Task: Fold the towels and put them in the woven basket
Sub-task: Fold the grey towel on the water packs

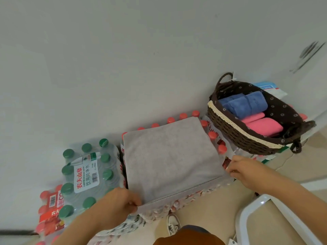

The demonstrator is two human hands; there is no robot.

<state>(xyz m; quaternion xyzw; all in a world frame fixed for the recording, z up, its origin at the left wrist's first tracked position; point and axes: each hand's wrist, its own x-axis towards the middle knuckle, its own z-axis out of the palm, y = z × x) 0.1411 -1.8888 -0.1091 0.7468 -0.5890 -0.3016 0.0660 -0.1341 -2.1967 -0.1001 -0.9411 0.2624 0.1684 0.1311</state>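
Note:
A grey towel (169,156) lies spread flat on a pack of red-capped bottles in the middle of the view. My left hand (115,207) pinches its near left corner. My right hand (244,168) pinches its near right corner at the edge. The dark woven basket (247,137) with a cream lace rim stands to the right on more bottle packs. Inside it lie a folded blue towel (246,103) and a folded pink towel (261,126), side by side.
A pack of green-capped water bottles (88,172) stands left of the towel, with red-capped packs (51,214) beside it. A white wall runs behind everything. A white frame (254,213) sits at the lower right. My shoe (173,225) shows on the beige floor.

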